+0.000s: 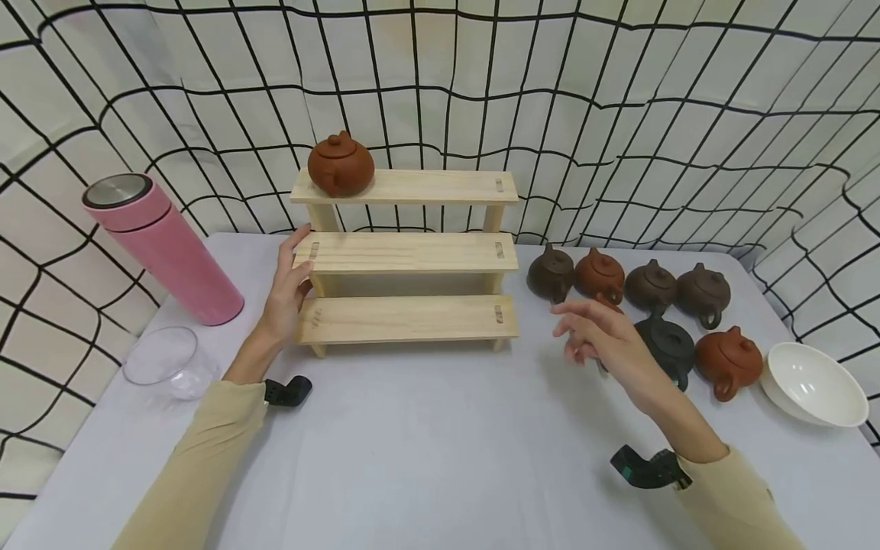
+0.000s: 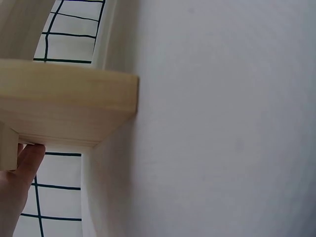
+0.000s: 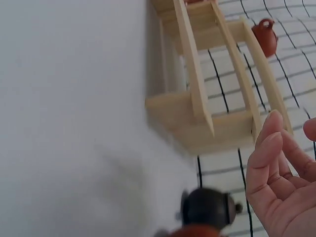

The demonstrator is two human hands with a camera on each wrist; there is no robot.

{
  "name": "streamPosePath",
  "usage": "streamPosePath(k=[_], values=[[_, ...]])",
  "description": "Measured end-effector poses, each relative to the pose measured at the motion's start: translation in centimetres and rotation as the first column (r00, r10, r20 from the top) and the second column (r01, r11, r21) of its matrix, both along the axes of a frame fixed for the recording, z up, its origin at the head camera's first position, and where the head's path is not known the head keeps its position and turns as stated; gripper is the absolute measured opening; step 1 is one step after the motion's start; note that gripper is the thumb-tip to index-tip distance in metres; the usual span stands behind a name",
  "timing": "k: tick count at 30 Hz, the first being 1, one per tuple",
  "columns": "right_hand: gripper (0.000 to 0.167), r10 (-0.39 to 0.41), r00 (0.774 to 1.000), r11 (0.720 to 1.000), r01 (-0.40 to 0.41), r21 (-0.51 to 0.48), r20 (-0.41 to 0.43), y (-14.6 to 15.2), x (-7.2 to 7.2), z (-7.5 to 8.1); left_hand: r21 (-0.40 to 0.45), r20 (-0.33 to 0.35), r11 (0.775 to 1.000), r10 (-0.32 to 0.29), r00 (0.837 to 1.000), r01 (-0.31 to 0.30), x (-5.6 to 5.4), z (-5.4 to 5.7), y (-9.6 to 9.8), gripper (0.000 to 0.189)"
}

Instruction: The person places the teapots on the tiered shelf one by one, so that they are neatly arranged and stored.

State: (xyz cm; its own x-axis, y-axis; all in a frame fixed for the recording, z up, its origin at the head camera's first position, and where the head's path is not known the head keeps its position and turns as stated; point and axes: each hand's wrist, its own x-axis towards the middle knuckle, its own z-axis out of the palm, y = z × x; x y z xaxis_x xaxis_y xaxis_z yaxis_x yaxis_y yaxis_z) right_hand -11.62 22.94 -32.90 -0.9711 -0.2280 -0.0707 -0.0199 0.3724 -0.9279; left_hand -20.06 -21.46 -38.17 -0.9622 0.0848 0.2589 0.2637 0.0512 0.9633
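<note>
At the counter's (image 1: 412,451) far middle, a wooden rack (image 1: 406,252) bears one red-brown teapot (image 1: 340,164); the left hand (image 1: 279,303) grips the rack's left end, seemingly to steady it. Loosely bent, holding nothing, the right hand (image 1: 610,344) hovers by the right-side teapots (image 1: 650,286). Only the left wrist view shows fingers (image 2: 31,160) reaching beneath a board (image 2: 69,94).

No readable text, brand, number or sign in head view or either wrist view. Pink flask (image 1: 179,256), three-tier wooden shelf (image 1: 409,253), clay teapots (image 1: 730,357), white bowl (image 1: 814,386): no legible lettering on visible sides.
</note>
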Motion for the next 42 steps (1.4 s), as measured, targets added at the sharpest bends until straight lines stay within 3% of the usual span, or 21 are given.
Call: streamPosePath(k=[7, 12, 18, 23, 27, 34, 42], values=[[0.032, -0.024, 0.996, 0.999, 0.022, -0.024, -0.090, 6.5, 1.0, 0.0, -0.002, 0.008, 1.000, 0.002, 1.000, -0.002, 0.0, -0.2, 0.0, 0.066], [0.027, -0.069, 0.992, 0.997, 0.071, 0.016, -0.101, 9.2, 1.3, 0.4, -0.021, 0.003, 1.000, 0.000, 1.000, 0.000, -0.1, -0.1, 0.0, 0.065], [0.025, -0.056, 0.998, 0.997, 0.057, 0.058, -0.019, 9.4, 1.3, -0.4, -0.012, 0.008, 1.000, -0.008, 1.000, 0.009, -0.3, 0.0, 0.1, 0.064], [0.043, -0.060, 0.993, 0.981, 0.041, 0.189, 0.099, 8.8, 1.2, -1.4, -0.015, 0.008, 1.000, -0.005, 1.000, 0.005, -0.3, 0.2, 0.1, 0.064], [0.044, -0.050, 0.983, 0.967, 0.003, 0.256, 0.177, 8.2, 1.3, -2.1, -0.009, 0.003, 1.000, 0.000, 1.000, 0.000, -0.4, 0.2, 0.0, 0.065], [0.043, 0.016, 0.970, 0.995, -0.039, 0.090, 0.242, 7.3, 1.3, -3.5, 0.006, 0.001, 1.000, -0.003, 1.000, 0.003, -0.2, 0.2, 0.0, 0.066], [0.050, 0.060, 0.957, 0.997, -0.045, -0.059, 0.285, 7.1, 1.4, -5.1, 0.013, 0.009, 1.000, -0.007, 1.000, 0.007, 0.0, 0.0, 0.1, 0.065]])
